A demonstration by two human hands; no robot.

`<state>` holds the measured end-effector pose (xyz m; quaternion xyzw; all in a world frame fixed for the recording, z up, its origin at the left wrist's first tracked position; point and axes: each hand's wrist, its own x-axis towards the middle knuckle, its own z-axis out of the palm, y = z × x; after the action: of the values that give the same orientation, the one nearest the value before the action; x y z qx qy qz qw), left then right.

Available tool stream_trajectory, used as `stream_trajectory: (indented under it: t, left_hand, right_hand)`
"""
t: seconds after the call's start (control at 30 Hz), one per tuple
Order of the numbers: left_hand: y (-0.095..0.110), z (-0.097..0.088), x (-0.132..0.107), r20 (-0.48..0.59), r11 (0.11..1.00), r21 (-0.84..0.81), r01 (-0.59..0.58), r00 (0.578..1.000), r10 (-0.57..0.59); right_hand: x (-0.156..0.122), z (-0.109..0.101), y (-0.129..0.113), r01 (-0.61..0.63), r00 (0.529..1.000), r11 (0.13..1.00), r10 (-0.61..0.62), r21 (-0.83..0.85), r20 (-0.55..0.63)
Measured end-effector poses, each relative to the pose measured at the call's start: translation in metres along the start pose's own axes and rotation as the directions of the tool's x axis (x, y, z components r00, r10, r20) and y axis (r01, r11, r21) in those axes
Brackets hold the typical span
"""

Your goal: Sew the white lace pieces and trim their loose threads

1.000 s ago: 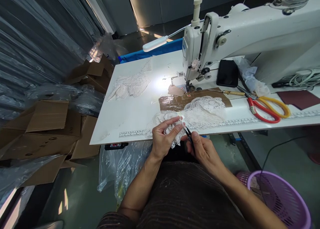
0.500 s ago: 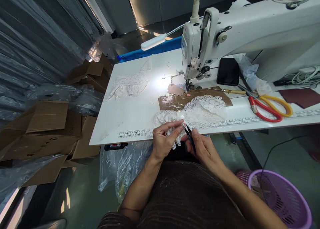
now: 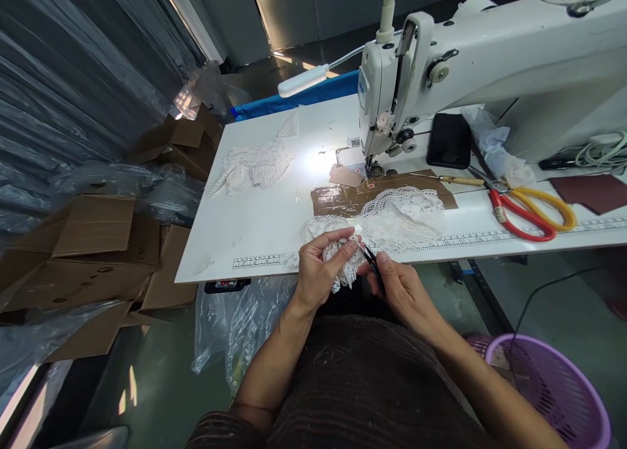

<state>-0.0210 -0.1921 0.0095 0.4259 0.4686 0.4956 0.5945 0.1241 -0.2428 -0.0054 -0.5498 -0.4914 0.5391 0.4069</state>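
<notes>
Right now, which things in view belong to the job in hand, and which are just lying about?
In the job:
white lace, pinched in the left hand
small black snips, held in the right hand, tips near the lace
probably the sewing machine, though untouched

Likely just lying about:
red-and-yellow-handled scissors
black phone
purple basket
cardboard box
</notes>
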Motion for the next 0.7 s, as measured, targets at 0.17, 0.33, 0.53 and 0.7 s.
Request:
stream_trajectory:
  t: [0.17, 0.33, 0.53, 0.7]
  left_hand:
    - [0.0001, 0.0022, 0.0013, 0.005, 1.0, -0.007, 0.006, 1.0, -0.006]
    - [-0.0016, -0.0021, 0.0011, 0.026, 0.995, 0.091, -0.049, 0.999, 0.047]
    - [-0.0018, -0.0048, 0.0022, 0.037, 0.985, 0.147, -0.088, 0.996, 0.083]
    - [-0.003, -0.0048, 0.0039, 0.049, 0.984, 0.153, -0.086, 0.996, 0.079]
  right_hand:
    - [-0.0004, 0.0005, 0.0025, 0.011, 1.0, 1.0, -0.011, 0.0, -0.006]
    - [-0.0012, 0.0013, -0.0007, 0.009, 1.0, 1.0, -0.009, 0.002, -0.02]
    - [-0.0018, 0.0022, 0.0004, 0.006, 1.0, 1.0, -0.006, 0.013, -0.024]
    - [-0.0023, 0.0024, 0.0025, 0.016, 1.0, 1.0, -0.016, 0.014, -0.026]
